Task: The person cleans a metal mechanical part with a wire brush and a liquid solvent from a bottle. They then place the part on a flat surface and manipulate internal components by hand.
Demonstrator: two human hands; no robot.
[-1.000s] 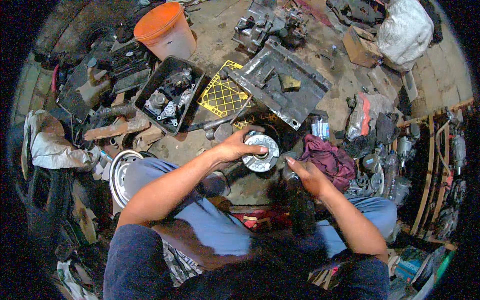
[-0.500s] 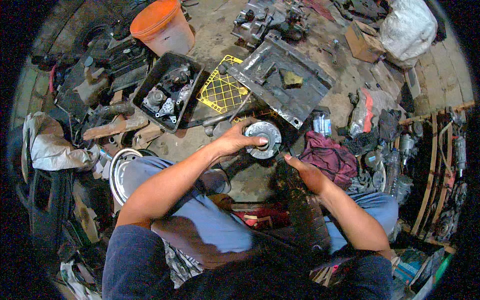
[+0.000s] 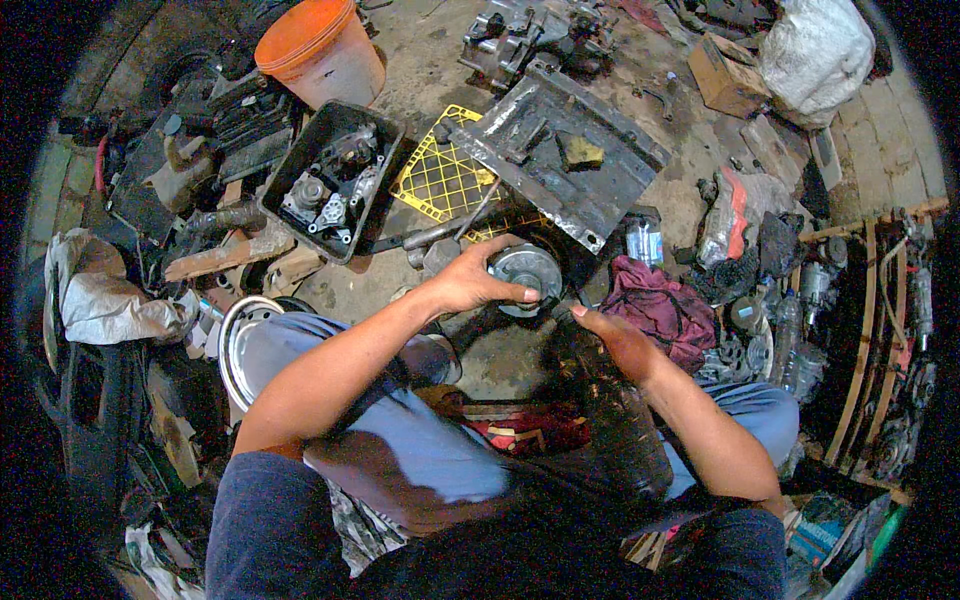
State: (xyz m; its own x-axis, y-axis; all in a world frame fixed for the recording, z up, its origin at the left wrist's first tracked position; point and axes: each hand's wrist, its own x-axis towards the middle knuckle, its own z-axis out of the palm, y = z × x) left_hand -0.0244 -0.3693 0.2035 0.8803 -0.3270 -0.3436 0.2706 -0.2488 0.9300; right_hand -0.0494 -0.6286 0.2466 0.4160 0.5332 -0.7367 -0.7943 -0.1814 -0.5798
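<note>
My left hand grips a round silver-grey metal part with thumb and fingers around its left side; its face is tilted and partly shadowed. My right hand is closed on a long, dark, grimy object, perhaps a bottle or tube, whose upper end is close to the round part and whose lower part reaches toward my lap. A maroon cloth lies just beside my right hand. Beyond the round part are a dark metal plate and a yellow plastic grid.
A black bin of metal parts, an orange-topped bucket, an engine casing, a cardboard box and a white sack surround me. A wheel rim is by my left knee; mechanical parts line the right side.
The round part has tilted, its bright face turning away and darkening. My right hand has shifted slightly rightward, and the dark object's lower end has swung to the right.
</note>
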